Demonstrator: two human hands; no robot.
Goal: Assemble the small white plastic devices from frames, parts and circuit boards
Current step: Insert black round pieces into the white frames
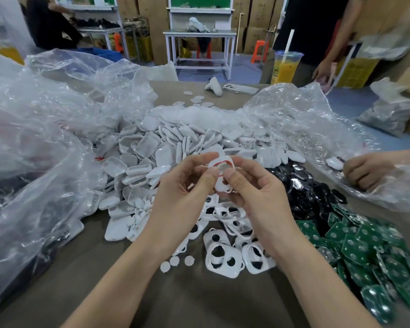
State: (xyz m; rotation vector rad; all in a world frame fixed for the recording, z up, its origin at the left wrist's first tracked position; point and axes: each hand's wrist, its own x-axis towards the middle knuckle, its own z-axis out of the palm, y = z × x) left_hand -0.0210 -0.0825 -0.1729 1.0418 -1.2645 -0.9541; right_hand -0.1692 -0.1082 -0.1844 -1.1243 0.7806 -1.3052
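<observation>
A small white device point(219, 172), glossy moulded plastic with rounded corners, was pinched between both hands above the table point(199, 301): left hand point(182, 188) clamped on its left edge with thumb and fingers, right hand point(253, 188) clamped on its right edge. A thin red wire loop and a silvery disc were seen on the device's exposed face. Directly below the hands a loose pile of white frames point(225, 256) was laid, each a flat rounded plate with two round cut-outs; number not countable. Three small white discs point(175, 262) were lined up below the left hand. Beyond the hands, a large heap of smooth white shells point(152, 157) was spread; uncountable. Right of the right hand, black glossy parts point(303, 183) were piled, and nearer, green circuit boards point(365, 252) with silvery round pads. Crinkled clear plastic bags point(45, 138) were bunched to the left and right. No legible writing was made out.
</observation>
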